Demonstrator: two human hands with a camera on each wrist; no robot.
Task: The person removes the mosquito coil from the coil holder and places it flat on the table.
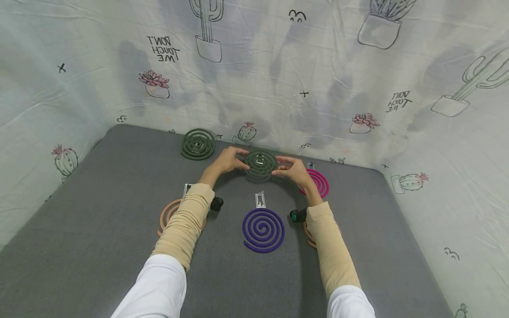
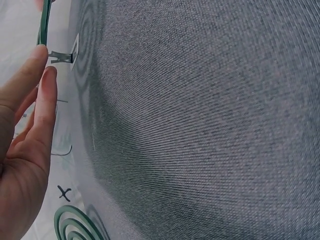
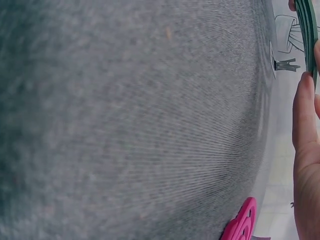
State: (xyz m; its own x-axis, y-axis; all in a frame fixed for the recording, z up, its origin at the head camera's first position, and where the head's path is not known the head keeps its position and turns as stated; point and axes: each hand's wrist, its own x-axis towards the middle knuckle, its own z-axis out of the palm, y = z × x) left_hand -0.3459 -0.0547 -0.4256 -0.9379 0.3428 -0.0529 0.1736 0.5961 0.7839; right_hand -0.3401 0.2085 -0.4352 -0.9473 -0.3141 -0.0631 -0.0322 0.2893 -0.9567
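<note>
Both hands hold a dark green mosquito coil [image 1: 250,164] level over the far part of the table, its shadow falling just below it. My left hand [image 1: 228,161] pinches the coil's left edge between thumb and fingers. At the opposite edge, my right hand [image 1: 294,170] grips it the same way. Under the coil a small metal coil stand [image 2: 62,57] stands on the grey surface with its prongs raised; the right wrist view shows the stand [image 3: 287,65] just beneath the coil's edge too.
Another green coil [image 1: 198,157] lies at the back left. A pink coil [image 1: 326,186] lies by the right forearm, a purple coil [image 1: 262,226] in front with a metal stand [image 1: 260,205] behind it. Orange coils [image 1: 162,218] are partly hidden under both forearms. A patterned cloth [image 1: 254,79] hangs behind.
</note>
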